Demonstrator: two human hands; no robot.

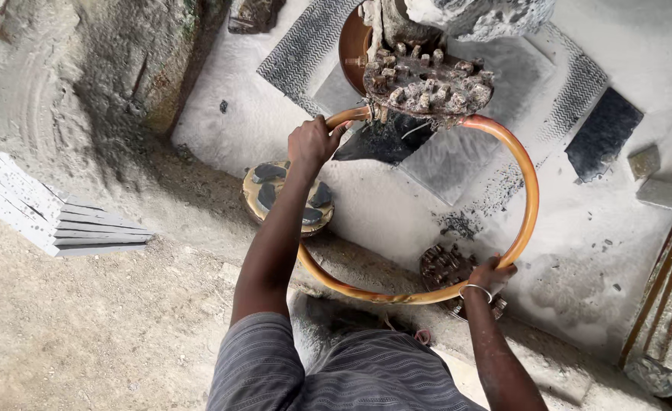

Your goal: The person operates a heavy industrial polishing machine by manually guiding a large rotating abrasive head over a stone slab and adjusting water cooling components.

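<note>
My left hand (314, 141) grips the upper left of a large orange ring handle (530, 198), close to where it meets the machine. My right hand (491, 274), with a metal bangle on the wrist, grips the lower right of the same ring. At the top of the ring hangs a round grinding head (427, 87) studded with several worn abrasive blocks, raised above a grey stone slab (458, 156) with zigzag-textured borders.
A round disc (286, 198) with dark pads lies on the dusty bench under my left forearm. Another studded disc (446, 266) lies near my right hand. A dark polished tile (604, 133) sits right. Stacked grey slabs (84, 228) lie left. Rusty rods (667, 281) lean at right.
</note>
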